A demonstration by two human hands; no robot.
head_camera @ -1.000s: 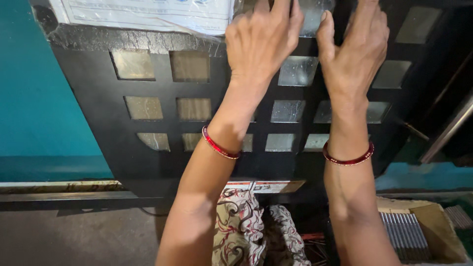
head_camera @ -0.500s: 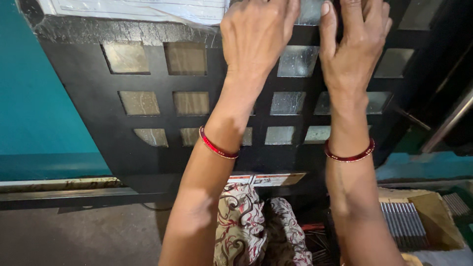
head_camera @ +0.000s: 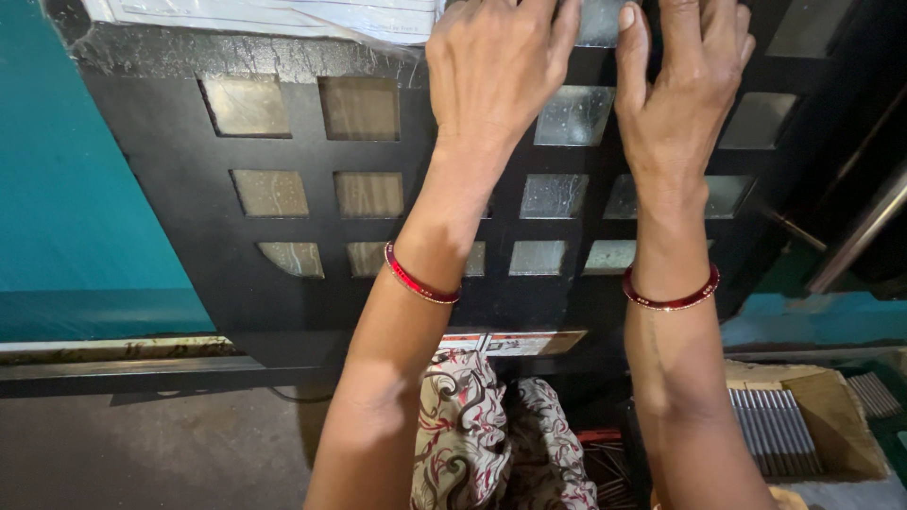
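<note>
Both palms down on a black panel with square cut-outs, wrists side by side. Left hand: fingers pressed together, flat on the panel's upper part, tips just touching a plastic-wrapped white sheet lying to their left. Right hand: fingers close together too (tips cut off by the frame edge), thumb raised beside the left hand. Red bangles on both wrists
</note>
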